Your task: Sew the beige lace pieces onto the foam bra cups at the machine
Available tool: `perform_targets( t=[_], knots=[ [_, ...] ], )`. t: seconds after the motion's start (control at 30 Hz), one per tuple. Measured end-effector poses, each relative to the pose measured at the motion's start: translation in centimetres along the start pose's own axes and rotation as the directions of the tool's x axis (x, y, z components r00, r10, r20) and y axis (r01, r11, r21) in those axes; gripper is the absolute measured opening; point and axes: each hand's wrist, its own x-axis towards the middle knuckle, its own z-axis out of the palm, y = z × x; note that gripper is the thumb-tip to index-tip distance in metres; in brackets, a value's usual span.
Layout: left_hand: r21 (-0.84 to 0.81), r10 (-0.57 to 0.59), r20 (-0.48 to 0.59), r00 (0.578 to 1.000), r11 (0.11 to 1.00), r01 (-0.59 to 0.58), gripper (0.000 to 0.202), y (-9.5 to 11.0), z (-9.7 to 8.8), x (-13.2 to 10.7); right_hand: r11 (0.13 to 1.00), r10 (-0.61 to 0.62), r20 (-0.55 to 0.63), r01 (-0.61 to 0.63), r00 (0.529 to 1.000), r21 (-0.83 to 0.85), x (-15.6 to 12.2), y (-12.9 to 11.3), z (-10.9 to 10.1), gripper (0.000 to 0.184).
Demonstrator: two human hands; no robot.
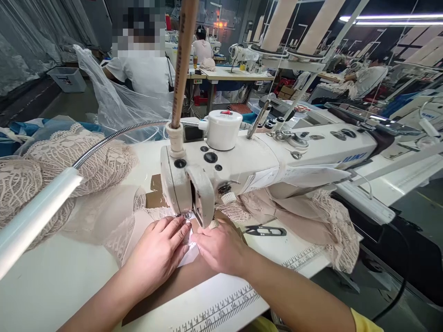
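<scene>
My left hand (161,246) lies flat with fingers stretched out on pale lace-edged fabric (119,216), its fingertips close to the needle area of a white sewing machine (187,184). Just right of the needle, my right hand (221,246) is closed, its thumb and curled fingers pinching the edge of a small light cloth piece (189,251). Part of that piece is covered by both hands. The needle and presser foot are mostly hidden behind the machine head. Beneath the hands lies a brown sheet (180,281).
Black thread snips (266,231) lie right of my right hand. More beige lace garments (304,216) are bunched under the machine arm, and a lace pile (79,152) sits at left. A lamp tube (41,216) crosses the left side. A person (141,69) sits ahead.
</scene>
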Motion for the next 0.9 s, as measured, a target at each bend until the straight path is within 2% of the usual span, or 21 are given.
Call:
perform_targets(
  t=[0.23,0.37,0.5,0.6,0.73,0.9],
  knots=[
    [0.001,0.034,0.018,0.999,0.999,-0.034,0.034,0.0,-0.4,-0.2,1.000,0.006,-0.019,-0.007,1.000,-0.005,-0.4,0.2,0.3,0.021],
    [0.010,0.054,-0.013,0.998,0.999,-0.053,0.037,-0.2,-0.2,-0.1,0.999,0.027,-0.013,-0.027,1.000,-0.017,-0.5,0.1,0.3,0.024],
    [-0.001,0.055,0.004,0.999,0.999,-0.055,0.039,-0.7,-0.1,0.1,0.996,0.068,-0.006,-0.068,0.998,-0.060,-0.4,0.0,0.3,0.023],
    [-0.009,0.044,0.013,0.999,0.999,-0.043,0.038,-1.0,-0.2,0.1,0.994,0.076,-0.048,-0.080,0.996,-0.072,-0.4,0.1,0.3,0.023],
    [-0.025,0.039,0.008,0.999,0.999,-0.039,0.033,-1.0,-0.4,0.3,1.000,0.004,-0.096,-0.006,0.995,-0.021,-0.7,0.3,0.3,0.026],
    [-0.022,0.061,-0.030,0.998,0.998,-0.061,0.029,-0.7,-0.4,0.4,1.000,-0.028,-0.027,0.028,0.999,0.008,-0.9,0.3,0.3,0.026]
  ],
)
